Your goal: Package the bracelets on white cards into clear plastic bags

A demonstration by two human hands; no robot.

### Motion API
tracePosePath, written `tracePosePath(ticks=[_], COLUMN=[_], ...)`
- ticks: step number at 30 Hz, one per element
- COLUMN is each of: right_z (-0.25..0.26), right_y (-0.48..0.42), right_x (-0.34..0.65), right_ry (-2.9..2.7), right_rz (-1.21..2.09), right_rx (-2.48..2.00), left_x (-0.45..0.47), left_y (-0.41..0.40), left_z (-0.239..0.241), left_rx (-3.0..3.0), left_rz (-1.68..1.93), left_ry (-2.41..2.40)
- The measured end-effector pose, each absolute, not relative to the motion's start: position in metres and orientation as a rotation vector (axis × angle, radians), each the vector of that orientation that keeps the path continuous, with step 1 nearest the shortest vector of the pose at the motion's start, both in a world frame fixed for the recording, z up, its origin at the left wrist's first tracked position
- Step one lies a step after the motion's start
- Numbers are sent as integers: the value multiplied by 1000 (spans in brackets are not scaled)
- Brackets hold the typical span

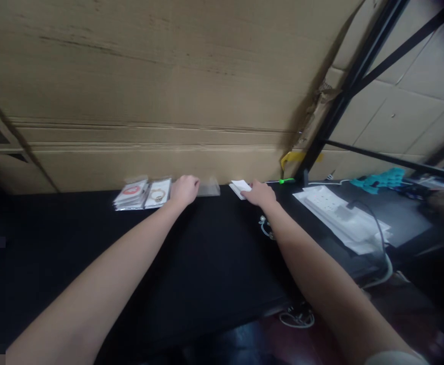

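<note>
You are working in front of a large wall of corrugated cardboard boxes (pixel 149 76), and a black metal frame (pixel 353 86) is standing at the right. Along the far edge of the black table (pixel 214 263), you are reaching forward with both arms. On the right side, a white power strip (pixel 330 210) is lying on white papers (pixel 339 230), and a teal object (pixel 377 178) is sitting farther behind it. At the far left, a stack of clear jewelry packets (pixel 141 195) is lying on the table, and one is showing a gold bracelet (pixel 158 195). Your left hand (pixel 184 190) is curving its fingers downward just beside a clear plastic packet (pixel 208 188), but I cannot tell if it is holding this packet. Your right hand (pixel 259 193) is resting over a small white card (pixel 240 188) at the far edge, with the fingers partly closed and touching it. I cannot tell if they are gripping it. A thin coiled wire (pixel 265 228) is lying near your right wrist.
</note>
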State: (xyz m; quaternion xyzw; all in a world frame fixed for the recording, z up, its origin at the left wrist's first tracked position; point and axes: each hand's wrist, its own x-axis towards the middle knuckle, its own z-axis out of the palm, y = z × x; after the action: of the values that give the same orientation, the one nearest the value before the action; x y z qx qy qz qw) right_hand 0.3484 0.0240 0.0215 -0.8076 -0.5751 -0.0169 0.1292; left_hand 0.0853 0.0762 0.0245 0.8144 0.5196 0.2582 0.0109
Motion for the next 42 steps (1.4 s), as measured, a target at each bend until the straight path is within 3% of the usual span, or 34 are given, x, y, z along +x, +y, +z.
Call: tracePosePath(ticks=[6, 10, 17, 24, 31, 38, 42], right_z=[49, 60, 39, 44, 45, 41, 43], right_y=[4, -18, -44, -40, -19, -3, -4], right_x=[345, 314, 245, 246, 289, 339, 353], right_ry=[-1618, -1740, -2081, -2042, -2004, -1982, -1986], right_rz=[-224, -258, -1, -62, 405, 362, 337], right_rx=[-2212, -1887, -1436, -1211, -1499, -1908, -1952], left_x=[69, 59, 71, 59, 64, 57, 55], left_y=[34, -10, -10, -7, -18, -22, -19], left_z=[63, 34, 0, 9, -1, 0, -1], left_rx=[2856, 2629, 1597, 1900, 2188, 2778, 2863], left_rz=[1018, 677, 1174, 953, 918, 644, 509], left_ry=[1408, 1212, 986, 993, 1135, 1286, 891])
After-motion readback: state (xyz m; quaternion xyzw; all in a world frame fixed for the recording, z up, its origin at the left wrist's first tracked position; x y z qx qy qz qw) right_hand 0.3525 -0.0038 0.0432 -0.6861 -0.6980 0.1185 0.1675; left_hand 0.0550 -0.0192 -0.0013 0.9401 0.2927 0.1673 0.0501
